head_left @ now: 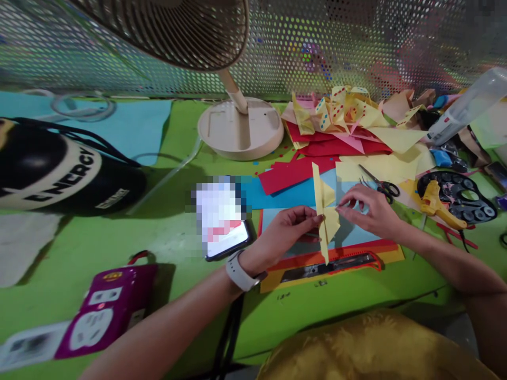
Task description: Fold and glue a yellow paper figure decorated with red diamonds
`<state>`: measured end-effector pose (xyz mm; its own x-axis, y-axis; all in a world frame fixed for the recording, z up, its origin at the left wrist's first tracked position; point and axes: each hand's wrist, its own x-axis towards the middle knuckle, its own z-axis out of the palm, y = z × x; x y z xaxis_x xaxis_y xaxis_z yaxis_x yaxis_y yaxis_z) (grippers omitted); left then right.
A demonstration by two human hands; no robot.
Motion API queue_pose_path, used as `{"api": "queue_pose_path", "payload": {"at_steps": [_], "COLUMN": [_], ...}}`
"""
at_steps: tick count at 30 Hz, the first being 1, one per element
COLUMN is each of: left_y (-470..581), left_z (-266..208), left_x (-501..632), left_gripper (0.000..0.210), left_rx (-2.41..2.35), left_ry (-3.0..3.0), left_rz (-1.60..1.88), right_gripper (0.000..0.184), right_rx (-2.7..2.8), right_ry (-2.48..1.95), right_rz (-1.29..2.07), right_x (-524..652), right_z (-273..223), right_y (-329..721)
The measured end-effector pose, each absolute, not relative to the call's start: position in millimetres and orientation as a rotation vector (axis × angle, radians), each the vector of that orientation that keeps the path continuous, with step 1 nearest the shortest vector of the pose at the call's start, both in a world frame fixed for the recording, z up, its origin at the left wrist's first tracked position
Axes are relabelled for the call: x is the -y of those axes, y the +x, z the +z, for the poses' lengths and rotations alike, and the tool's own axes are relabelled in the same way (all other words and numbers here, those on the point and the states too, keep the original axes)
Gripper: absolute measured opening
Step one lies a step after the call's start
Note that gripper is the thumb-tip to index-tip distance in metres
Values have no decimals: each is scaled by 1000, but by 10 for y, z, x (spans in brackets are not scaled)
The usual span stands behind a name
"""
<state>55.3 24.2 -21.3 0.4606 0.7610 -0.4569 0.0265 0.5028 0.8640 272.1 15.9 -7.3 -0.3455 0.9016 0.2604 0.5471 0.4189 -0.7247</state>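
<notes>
My left hand (pixel 287 232), with a white watch on the wrist, pinches a folded pale yellow paper piece (pixel 331 228) between thumb and fingers. The piece has a long narrow strip with pointed flaps standing out on its right side. Close by those flaps, my right hand (pixel 370 211) has its thumb and index finger brought together in a pinch. Whether a small bit is between those fingertips, I cannot make out. Below the hands lies a stack of light blue, red, orange and yellow paper sheets (pixel 358 232). A cutter knife (pixel 330 266) with an orange edge rests along its front.
Scissors (pixel 380 186) and a yellow glue gun (pixel 438 206) lie right of my right hand. A phone (pixel 224 216) is left of the sheets. Behind stand a fan base (pixel 241 132) and a heap of paper scraps (pixel 348 119). A purple box (pixel 111 303) and black bottle (pixel 71 171) are left.
</notes>
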Motion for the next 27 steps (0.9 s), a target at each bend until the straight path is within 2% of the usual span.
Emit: {"api": "queue_pose_path", "payload": {"at_steps": [3, 6, 9, 13, 22, 27], "left_y": [570, 528, 469, 462, 528, 528], "left_z": [-225, -242, -274, -365, -430, -407], "left_x": [-192, -162, -159, -147, -80, -97], "left_gripper": [40, 32, 27, 23, 26, 28], "left_rx": [-1005, -1051, -1109, -856, -760, -768], "left_ry": [988, 1356, 2077, 2747, 2971, 2945], "left_rz": [501, 474, 640, 745, 610, 550], "right_gripper": [21, 23, 20, 9, 16, 13], "right_rx": [1948, 1862, 1960, 2171, 2408, 2376], "right_ry": [-1345, -1435, -1513, -1560, -1320, -1296], "right_rz": [1049, 1145, 1060, 760, 506, 556], "right_x": [-157, -170, -192, -196, -178, -200], "right_z": [-185, -259, -265, -296, -311, -297], "right_y": [2694, 2691, 2714, 2742, 2867, 2906]}}
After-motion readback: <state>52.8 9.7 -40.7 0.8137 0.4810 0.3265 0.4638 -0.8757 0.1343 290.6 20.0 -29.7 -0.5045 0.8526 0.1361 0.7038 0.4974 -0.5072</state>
